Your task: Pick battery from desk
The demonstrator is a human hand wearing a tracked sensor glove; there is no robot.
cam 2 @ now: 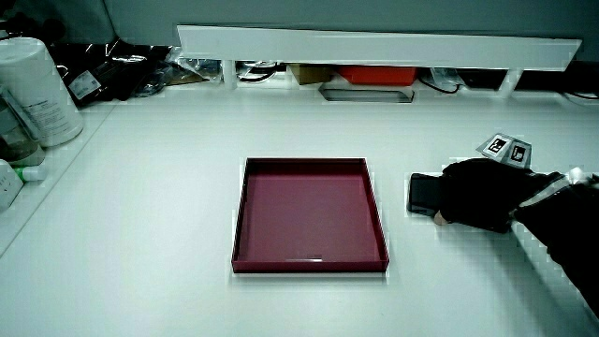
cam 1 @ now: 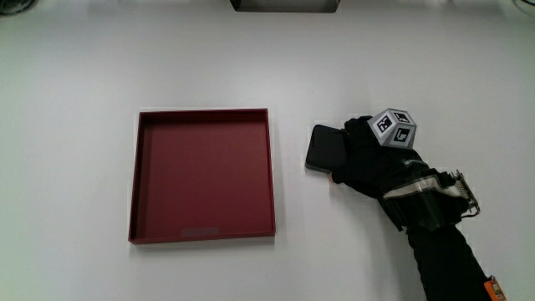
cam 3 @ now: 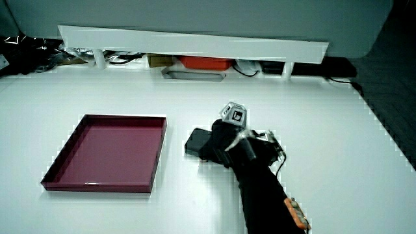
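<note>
A flat dark battery (cam 1: 321, 147) lies on the white table beside the red tray (cam 1: 134, 177). The gloved hand (cam 1: 366, 160) rests over the battery's end that is farther from the tray, fingers curled around its edges, the patterned cube (cam 1: 393, 128) on its back. The battery touches the table. In both side views the battery (cam 2: 423, 192) (cam 3: 196, 141) sticks out from under the hand (cam 2: 479, 204) (cam 3: 221, 147) toward the tray (cam 2: 239, 223) (cam 3: 64, 155). The part of the battery under the palm is hidden.
The shallow square tray holds nothing. A low white partition (cam 2: 374, 45) runs along the table, with cables and an orange box (cam 3: 205, 62) under it. A white canister (cam 2: 36, 89) stands at the table's edge. A grey object (cam 1: 284, 4) sits near the partition.
</note>
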